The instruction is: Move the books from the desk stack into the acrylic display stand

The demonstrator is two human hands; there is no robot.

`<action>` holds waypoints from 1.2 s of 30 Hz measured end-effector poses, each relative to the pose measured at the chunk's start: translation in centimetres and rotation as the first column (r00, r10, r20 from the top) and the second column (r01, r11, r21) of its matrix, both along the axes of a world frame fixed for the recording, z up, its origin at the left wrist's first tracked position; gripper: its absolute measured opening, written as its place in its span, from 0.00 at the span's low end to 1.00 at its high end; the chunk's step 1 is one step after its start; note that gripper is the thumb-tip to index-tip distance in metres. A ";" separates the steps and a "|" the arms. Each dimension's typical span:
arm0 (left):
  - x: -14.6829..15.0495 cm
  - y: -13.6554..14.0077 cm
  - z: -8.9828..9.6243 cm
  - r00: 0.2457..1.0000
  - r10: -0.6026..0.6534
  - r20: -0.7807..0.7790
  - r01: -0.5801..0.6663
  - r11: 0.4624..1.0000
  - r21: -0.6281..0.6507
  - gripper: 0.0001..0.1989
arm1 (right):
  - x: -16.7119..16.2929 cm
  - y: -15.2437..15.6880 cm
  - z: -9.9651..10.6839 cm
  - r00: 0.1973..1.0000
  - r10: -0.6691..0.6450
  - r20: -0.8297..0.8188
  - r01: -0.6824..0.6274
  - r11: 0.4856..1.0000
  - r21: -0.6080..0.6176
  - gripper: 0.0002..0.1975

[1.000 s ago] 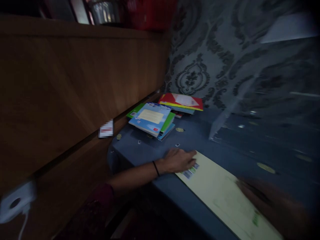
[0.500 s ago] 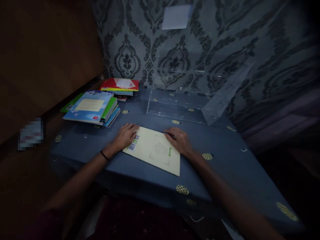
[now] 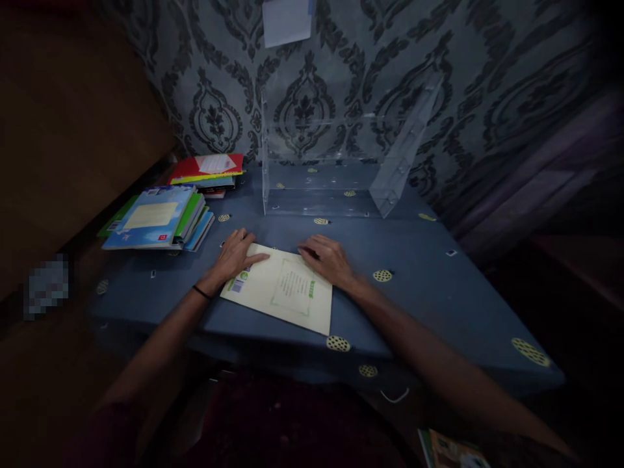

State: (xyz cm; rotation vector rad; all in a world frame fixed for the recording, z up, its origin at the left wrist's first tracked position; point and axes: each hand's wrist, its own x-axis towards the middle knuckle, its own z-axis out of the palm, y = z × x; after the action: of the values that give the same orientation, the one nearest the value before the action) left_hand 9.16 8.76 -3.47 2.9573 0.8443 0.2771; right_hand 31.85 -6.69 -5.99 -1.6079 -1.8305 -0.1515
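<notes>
A thin cream-coloured book (image 3: 263, 296) lies on the table, tilted a little, with a barcode at its left and a framed block of text at its right. My left hand (image 3: 236, 257) rests over its far left corner, fingers apart and thumb stretched across the cover. A dark band circles that wrist. At the far right edge of the book is my right hand (image 3: 329, 260), its fingers bent over the edge; the fingertips are partly hidden.
A blue patterned tablecloth (image 3: 419, 325) covers the table. Books (image 3: 153, 218) are stacked at the left, with another pile topped by a red book (image 3: 209, 167) behind. A clear plastic rack (image 3: 402, 159) stands by the wall. Below the table's front edge lies another book (image 3: 453, 452).
The view has shifted, so everything sits further left in it. My left thumb now stretches over the cover. My right hand has moved towards the book's far edge, its fingers more bent.
</notes>
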 end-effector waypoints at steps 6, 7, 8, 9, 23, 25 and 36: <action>0.2 -1.8 -0.3 0.999 0.020 0.028 -0.022 0.997 0.079 0.14 | -4.2 -2.1 1.8 0.968 0.181 0.175 -0.151 0.973 -0.172 0.10; 0.1 -2.4 -0.5 0.999 -0.017 0.040 0.014 0.996 0.083 0.14 | -5.5 -2.6 1.9 0.962 0.208 0.178 -0.171 0.964 -0.205 0.10; -0.1 -3.0 -0.8 0.996 -0.071 0.061 0.067 0.995 0.075 0.14 | -6.8 -3.2 1.9 0.953 0.247 0.174 -0.205 0.951 -0.231 0.12; -0.4 -3.6 -1.2 0.987 -0.131 0.088 0.127 0.990 0.056 0.16 | -7.9 -3.7 1.9 0.948 0.274 0.161 -0.230 0.941 -0.249 0.14; -2.6 -1.2 -3.4 0.969 -0.082 0.234 0.107 0.989 -0.097 0.22 | -9.7 -4.0 1.0 0.950 0.301 0.087 -0.249 0.894 -0.374 0.27; -2.7 -1.2 -3.6 0.965 -0.065 0.254 0.096 0.989 -0.113 0.23 | -9.7 -2.9 1.2 0.950 0.299 0.091 -0.240 0.884 -0.402 0.27; -2.7 -0.9 -3.7 0.965 -0.068 0.254 0.097 0.990 -0.101 0.24 | -6.2 -3.3 -0.3 0.990 0.073 0.119 -0.023 0.927 -0.373 0.31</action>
State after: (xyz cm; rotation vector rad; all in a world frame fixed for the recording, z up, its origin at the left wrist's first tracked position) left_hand 6.44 7.84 -7.19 2.7663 0.6793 0.5640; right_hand 25.65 -10.00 -6.28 -1.8420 -2.0933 0.1240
